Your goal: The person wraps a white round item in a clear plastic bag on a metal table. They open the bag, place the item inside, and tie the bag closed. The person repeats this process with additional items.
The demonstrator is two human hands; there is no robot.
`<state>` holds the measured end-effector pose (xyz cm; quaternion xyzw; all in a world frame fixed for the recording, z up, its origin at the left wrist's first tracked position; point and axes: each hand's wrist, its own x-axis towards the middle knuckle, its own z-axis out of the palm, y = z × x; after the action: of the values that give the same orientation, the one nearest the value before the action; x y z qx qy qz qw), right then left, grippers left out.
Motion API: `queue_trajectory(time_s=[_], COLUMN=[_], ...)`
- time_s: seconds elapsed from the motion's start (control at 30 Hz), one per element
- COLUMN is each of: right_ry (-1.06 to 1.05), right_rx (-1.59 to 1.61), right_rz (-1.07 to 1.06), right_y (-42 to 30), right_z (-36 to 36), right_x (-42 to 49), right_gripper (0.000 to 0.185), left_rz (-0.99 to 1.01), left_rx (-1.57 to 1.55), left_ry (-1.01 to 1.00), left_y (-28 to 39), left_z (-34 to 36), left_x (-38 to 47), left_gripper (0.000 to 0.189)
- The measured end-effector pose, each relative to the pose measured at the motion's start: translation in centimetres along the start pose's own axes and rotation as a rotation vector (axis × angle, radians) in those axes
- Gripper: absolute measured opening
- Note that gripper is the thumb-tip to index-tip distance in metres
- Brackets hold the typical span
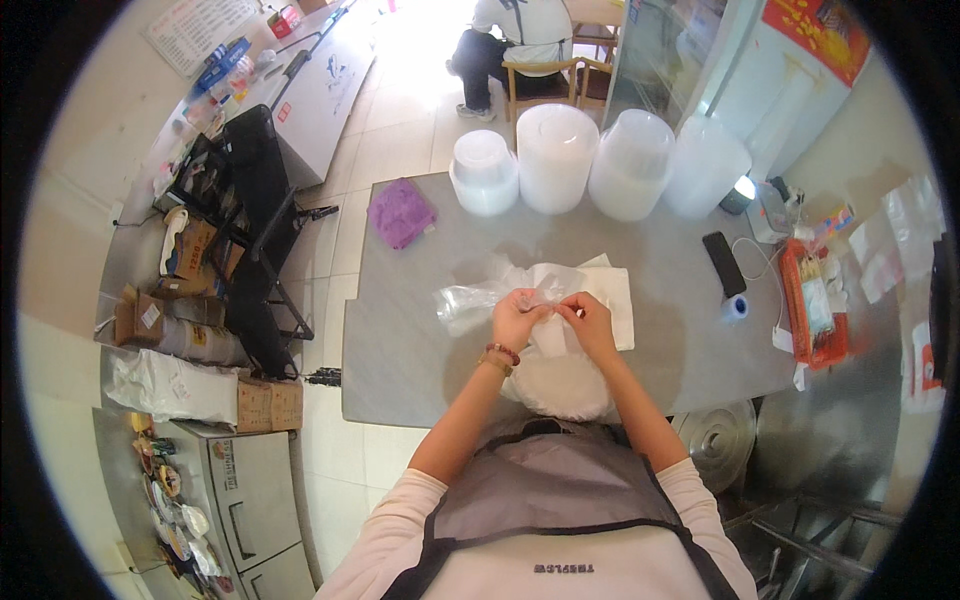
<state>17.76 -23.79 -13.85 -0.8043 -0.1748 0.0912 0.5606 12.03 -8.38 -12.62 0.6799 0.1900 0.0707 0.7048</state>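
My left hand (517,321) grips the gathered part of a thin clear plastic bag (463,306), which fans out to its left over the grey table (405,352). Close beside it, the bent fingers of my right hand (589,322) pinch the same plastic; the exact spot is too small to make out. Beneath and to the right of my hands lies a flat cream-white stack (619,307), perhaps paper or bags. Between my forearms, at the table's near edge, sits a rounded white bundle (564,382) with a ruffled rim, partly covered by pale sheets.
Stacked white plastic tubs (556,161) line the far edge, with a purple cloth (401,212) to their left. At right are a black phone (724,262), a blue-and-white roll (735,307) and an orange basket (806,307). A person (517,45) sits beyond the table.
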Motion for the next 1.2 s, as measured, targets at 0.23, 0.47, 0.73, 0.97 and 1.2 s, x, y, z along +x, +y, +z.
queue_trajectory(time_s=[0.23,0.47,0.73,0.97,1.2], right_ry=[0.059,0.048,-0.004,0.243,0.24], right_rx=[-0.075,-0.06,0.046,0.199,0.018], right_rz=[-0.017,-0.15,-0.064,0.074,0.151], right_y=[-0.4,-1.9,-2.7,0.6,1.7], right_z=[0.1,1.1,1.5,-0.7,-4.8], right_x=[-0.3,-1.1,-1.4,-0.1,0.5], right_gripper=[0.011,0.029,0.028,0.009,0.011], left_rz=[-0.154,-0.161,-0.182,0.18,-0.223], left_rx=[-0.249,-0.369,-0.246,0.407,-0.452], left_ry=[0.004,0.017,0.023,0.217,0.001], left_y=[0.0,0.4,0.7,0.9,5.1], left_z=[-1.6,-1.4,-1.2,-2.9,-6.2], left_x=[0.3,-0.3,-0.5,0.3,-0.6], left_gripper=[0.021,0.021,0.022,0.022,0.023])
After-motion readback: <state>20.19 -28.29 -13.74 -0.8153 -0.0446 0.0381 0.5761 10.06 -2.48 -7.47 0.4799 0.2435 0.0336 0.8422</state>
